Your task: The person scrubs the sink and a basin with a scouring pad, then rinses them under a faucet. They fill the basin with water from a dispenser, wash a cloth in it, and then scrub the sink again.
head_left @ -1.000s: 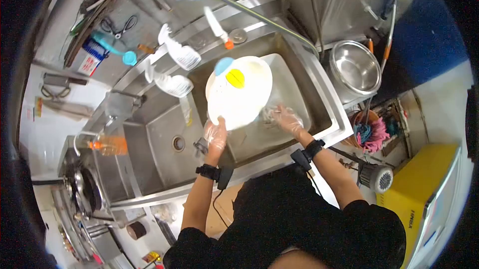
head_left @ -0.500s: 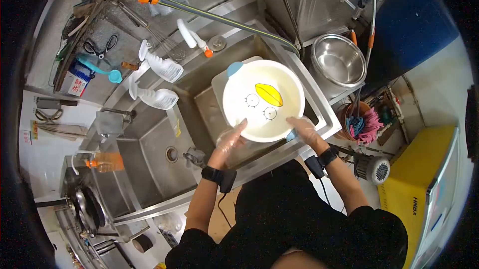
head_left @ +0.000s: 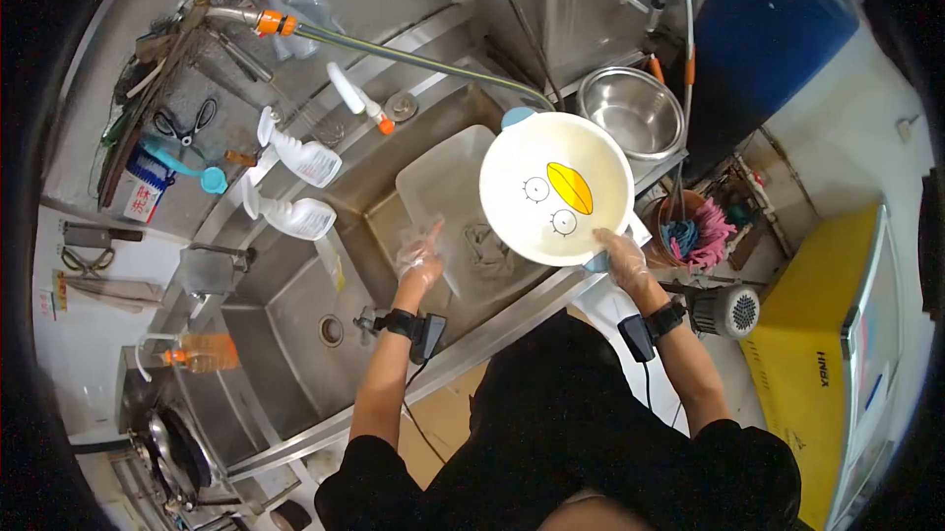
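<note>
Two gloved hands: clear film is worn on both; the left hand (head_left: 420,257) is loosely spread with nothing seen in its grip, while the rim of a basin (head_left: 557,182) is clasped by the right hand (head_left: 622,257), thumb on the inner side.
White basin: it is held over the right end of the sink (head_left: 305,364), its inside facing up; whether the sink's edge is touched cannot be told.
Blue tabs (head_left: 519,118): two are seen at opposite sides, one just beside the right grip; surer hold would probably be had if that tab were taken in too, since filmed fingers may slip.
Level: with only one side supported, the basin is best kept from tipping.
Pale tub (head_left: 433,172): it sits in the sink beneath the left hand, with a crumpled cloth (head_left: 487,248) inside; contact with either cannot be confirmed.
Steel pot (head_left: 630,113): it stands near the basin's far side, so little swing room seems left there.
Hose (head_left: 394,54): it is stretched along the back, above the orange-tipped spout (head_left: 349,88).
Spray bottles (head_left: 307,163): two are placed behind the left bowl, well apart from the basin.
</note>
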Tool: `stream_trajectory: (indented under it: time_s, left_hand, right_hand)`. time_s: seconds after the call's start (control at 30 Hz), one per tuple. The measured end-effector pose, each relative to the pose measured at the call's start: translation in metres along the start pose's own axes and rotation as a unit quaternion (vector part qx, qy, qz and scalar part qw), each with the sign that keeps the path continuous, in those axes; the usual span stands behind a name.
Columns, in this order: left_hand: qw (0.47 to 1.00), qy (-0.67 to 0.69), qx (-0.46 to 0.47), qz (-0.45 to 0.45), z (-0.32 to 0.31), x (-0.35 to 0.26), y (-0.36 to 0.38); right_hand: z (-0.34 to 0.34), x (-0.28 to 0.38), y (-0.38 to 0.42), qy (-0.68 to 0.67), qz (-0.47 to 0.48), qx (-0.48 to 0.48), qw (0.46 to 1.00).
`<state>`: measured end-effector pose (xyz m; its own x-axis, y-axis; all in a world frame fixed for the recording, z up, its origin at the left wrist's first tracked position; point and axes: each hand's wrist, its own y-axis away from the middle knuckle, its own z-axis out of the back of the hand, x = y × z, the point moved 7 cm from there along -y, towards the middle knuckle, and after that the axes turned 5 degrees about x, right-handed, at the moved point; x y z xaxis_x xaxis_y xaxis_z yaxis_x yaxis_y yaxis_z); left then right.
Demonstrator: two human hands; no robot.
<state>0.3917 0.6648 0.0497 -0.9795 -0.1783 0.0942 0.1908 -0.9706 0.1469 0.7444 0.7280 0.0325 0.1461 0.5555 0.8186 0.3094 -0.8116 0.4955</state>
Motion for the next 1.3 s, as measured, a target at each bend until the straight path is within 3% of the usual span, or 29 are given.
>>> stream_trajectory:
  time_s: [0.07, 0.1, 0.13, 0.17, 0.2, 0.23, 0.27, 0.3, 0.33, 0.37, 0.43, 0.53, 0.63, 0.7, 0.77, 0.83, 0.97, 1.07, 1.3]
  left_hand:
    - [0.966, 0.221, 0.12, 0.05, 0.013, -0.007, -0.003]
    - [0.967, 0.22, 0.119, 0.045, 0.018, -0.013, -0.01]
    - [0.959, 0.28, 0.047, 0.012, 0.035, -0.022, -0.019]
    - [0.941, 0.338, -0.024, -0.023, 0.053, -0.032, -0.028]
    - [0.952, 0.304, -0.047, -0.002, 0.093, -0.048, -0.031]
    - [0.952, 0.303, -0.05, -0.008, 0.109, -0.061, -0.043]
    - [0.941, 0.313, -0.124, -0.042, 0.132, -0.076, -0.055]
    - [0.923, 0.321, -0.198, -0.074, 0.156, -0.09, -0.065]
    - [0.912, 0.32, -0.231, -0.115, 0.18, -0.107, -0.078]
    - [0.898, 0.318, -0.262, -0.154, 0.206, -0.124, -0.089]
    - [0.872, 0.296, -0.331, -0.207, 0.251, -0.163, -0.107]
    - [0.865, 0.241, -0.36, -0.251, 0.306, -0.221, -0.14]
    - [0.877, 0.177, -0.376, -0.24, 0.342, -0.27, -0.178]
    - [0.892, 0.111, -0.382, -0.213, 0.36, -0.3, -0.201]
    - [0.891, 0.106, -0.378, -0.229, 0.376, -0.324, -0.224]
    - [0.922, 0.026, -0.337, -0.192, 0.381, -0.341, -0.252]
    - [0.926, -0.053, -0.327, -0.18, 0.378, -0.364, -0.297]
    - [0.917, -0.068, -0.352, -0.178, 0.377, -0.374, -0.306]
    - [0.929, -0.08, -0.313, -0.181, 0.368, -0.376, -0.302]
  right_hand:
    - [0.009, 0.007, 0.015, -0.024, -0.024, 0.005, 0.999]
    - [0.011, 0.02, 0.023, 0.015, -0.005, 0.031, 0.999]
    - [0.011, 0.031, 0.027, 0.054, 0.016, 0.058, 0.997]
    - [0.017, 0.028, 0.028, -0.08, -0.014, 0.015, 0.997]
    - [0.032, 0.025, 0.024, -0.082, -0.008, 0.012, 0.996]
    - [0.042, 0.049, 0.023, 0.077, 0.212, 0.074, 0.971]
    - [0.043, 0.068, 0.038, 0.233, 0.415, 0.127, 0.87]
    - [0.051, 0.079, 0.037, 0.234, 0.418, 0.123, 0.869]
    - [0.073, 0.076, 0.019, 0.079, 0.225, 0.058, 0.97]
    - [0.091, 0.059, 0.013, -0.083, 0.013, -0.011, 0.996]
    - [0.12, 0.065, 0.006, -0.072, 0.001, -0.023, 0.997]
    - [0.161, 0.074, -0.02, -0.072, 0.011, -0.027, 0.997]
    - [0.202, 0.082, -0.055, 0.005, 0.054, -0.008, 0.999]
    - [0.226, 0.082, -0.074, 0.033, 0.007, -0.042, 0.999]
    - [0.2, 0.122, -0.047, -0.008, -0.017, -0.05, 0.999]
    - [0.202, 0.136, -0.048, -0.047, -0.043, -0.058, 0.996]
    - [0.231, 0.12, -0.105, -0.019, -0.03, -0.014, 0.999]
    - [0.227, 0.123, -0.118, -0.029, -0.044, -0.005, 0.999]
    - [0.197, 0.156, -0.116, -0.056, -0.066, -0.036, 0.996]
